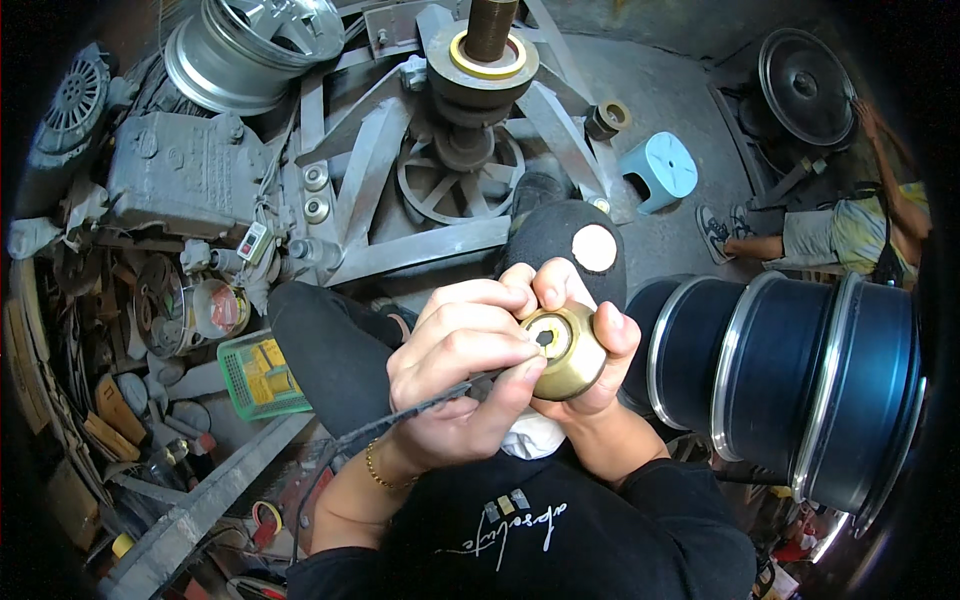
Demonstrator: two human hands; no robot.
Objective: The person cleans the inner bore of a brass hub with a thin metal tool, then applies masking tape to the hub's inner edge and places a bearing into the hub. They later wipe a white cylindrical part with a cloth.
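Note:
In front of my chest, my right hand [597, 350] is wrapped round a brass-coloured, cone-sided round piece [580, 362]. A round hole with a paler ring inside it shows in its face. My left hand [465, 350] is closed at the left of this piece, its fingertips at the ring and the thumb at the rim. A dark cord [425, 402] runs into the left hand between thumb and fingers; whatever its end meets there is hidden by the fingers. White cloth [535, 438] lies just below the hands, near my shirt.
Ahead stands a grey metal frame [375, 170] with an upright threaded shaft [490, 30]. Blue-black wheel rims [760, 365] are stacked at right. A light blue stool [660, 170] and another person [850, 235] are farther right. To my left sits a green basket [238, 375].

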